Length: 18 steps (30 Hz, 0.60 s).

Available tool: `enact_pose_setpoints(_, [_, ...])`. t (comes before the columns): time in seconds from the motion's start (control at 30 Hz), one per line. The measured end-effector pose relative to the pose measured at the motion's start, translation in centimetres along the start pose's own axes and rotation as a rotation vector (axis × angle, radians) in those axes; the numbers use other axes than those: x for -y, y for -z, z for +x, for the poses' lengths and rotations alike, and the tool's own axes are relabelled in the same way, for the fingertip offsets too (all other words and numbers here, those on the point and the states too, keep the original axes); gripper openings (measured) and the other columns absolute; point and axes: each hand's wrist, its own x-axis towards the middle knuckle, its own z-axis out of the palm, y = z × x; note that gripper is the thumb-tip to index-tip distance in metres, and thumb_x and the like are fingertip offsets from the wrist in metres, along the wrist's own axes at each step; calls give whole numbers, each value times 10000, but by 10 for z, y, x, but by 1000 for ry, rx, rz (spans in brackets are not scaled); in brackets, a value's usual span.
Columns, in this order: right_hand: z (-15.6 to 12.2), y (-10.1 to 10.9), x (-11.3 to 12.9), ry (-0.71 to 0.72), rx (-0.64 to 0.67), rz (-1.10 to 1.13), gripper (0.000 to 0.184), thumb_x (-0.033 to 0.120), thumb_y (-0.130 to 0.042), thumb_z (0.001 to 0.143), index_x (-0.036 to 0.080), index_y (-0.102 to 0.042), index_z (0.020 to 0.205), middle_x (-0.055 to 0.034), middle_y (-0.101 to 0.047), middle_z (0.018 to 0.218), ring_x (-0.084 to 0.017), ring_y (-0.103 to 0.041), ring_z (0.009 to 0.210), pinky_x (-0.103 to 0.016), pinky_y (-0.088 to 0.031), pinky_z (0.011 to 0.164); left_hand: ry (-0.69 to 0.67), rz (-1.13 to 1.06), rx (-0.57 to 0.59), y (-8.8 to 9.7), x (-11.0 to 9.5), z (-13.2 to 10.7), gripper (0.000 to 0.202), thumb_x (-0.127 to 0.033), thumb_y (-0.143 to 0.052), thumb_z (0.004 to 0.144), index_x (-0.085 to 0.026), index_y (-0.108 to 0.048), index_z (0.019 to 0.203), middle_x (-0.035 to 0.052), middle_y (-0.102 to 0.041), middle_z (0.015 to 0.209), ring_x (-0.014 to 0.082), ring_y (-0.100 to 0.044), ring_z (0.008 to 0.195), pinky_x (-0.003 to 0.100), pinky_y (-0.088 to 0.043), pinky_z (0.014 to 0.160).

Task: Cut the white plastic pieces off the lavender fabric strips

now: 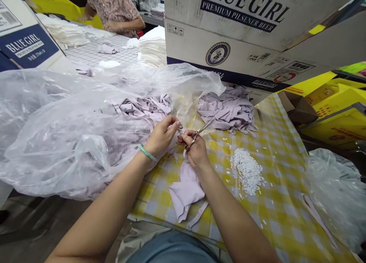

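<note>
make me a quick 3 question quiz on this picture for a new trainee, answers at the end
1. Which hand holds the scissors: a) left, b) right, c) neither?
2. True or false: the pile of small white pieces lies on the yellow-and-white checked cloth.
3. Fill in the missing word: the large print on the box behind the lilac fabric pile reads "BLUE ____".

Key
1. b, the right hand
2. True
3. GIRL

Limp lilac fabric [187, 192] on checked cloth [286, 175], metal scissors [200, 131] in right hand [198, 151], seemingly closed.
</note>
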Motion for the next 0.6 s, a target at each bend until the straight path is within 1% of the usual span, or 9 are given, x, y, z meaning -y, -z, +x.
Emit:
enact_pose_setpoints(0.13, [0,7,6,-68,-6,80,222,298,-754,614,193,-562,649,21,-654,646,-110,-602,598,-261,-541,636,0,145,90,4,-3,-5,136,-285,-600,777,-172,-675,793,15,-684,773,184,-607,770,290,-449,744])
enact_pose_setpoints(0.27, [0,11,7,-82,-22,105,223,278,-774,592,191,-583,668,24,-665,638,-105,-599,589,-240,-523,604,-11,202,163,6,-2,-7,157,-298,-609,760,-164,-688,767,23,-708,770,188,-633,764,278,-473,720])
enact_pose_setpoints(0.3, [0,12,7,-79,-27,105,226,278,-776,594,193,-582,671,26,-666,635,-105,-598,585,-239,-521,600,-20,211,162,6,-1,-8,168,-304,-604,766,-161,-690,792,28,-711,787,187,-637,773,278,-477,726])
enact_pose_setpoints(0.4, [1,13,5,-71,-46,92,233,289,-773,608,199,-581,704,30,-673,635,-104,-595,574,-241,-515,594,-57,249,105,3,0,-10,182,-293,-592,778,-159,-671,871,36,-695,822,179,-625,790,280,-470,732])
enact_pose_setpoints(0.47, [1,13,5,-70,-48,68,236,300,-772,619,200,-599,744,33,-674,631,-104,-593,563,-244,-513,590,-80,274,88,2,-1,-11,150,-280,-587,779,-160,-657,836,29,-671,781,166,-604,748,272,-455,697])
enact_pose_setpoints(0.53, [0,14,5,-76,-30,30,243,317,-778,629,193,-625,771,31,-668,620,-106,-588,549,-251,-510,580,-93,289,105,2,-1,-12,131,-272,-579,780,-161,-648,774,22,-656,729,154,-589,694,262,-440,652])
enact_pose_setpoints(0.6, [0,15,7,-84,3,-17,254,339,-791,634,180,-653,776,25,-659,609,-112,-589,543,-260,-512,576,-99,297,126,3,-2,-12,139,-268,-567,785,-159,-651,765,22,-660,714,150,-589,675,255,-437,631])
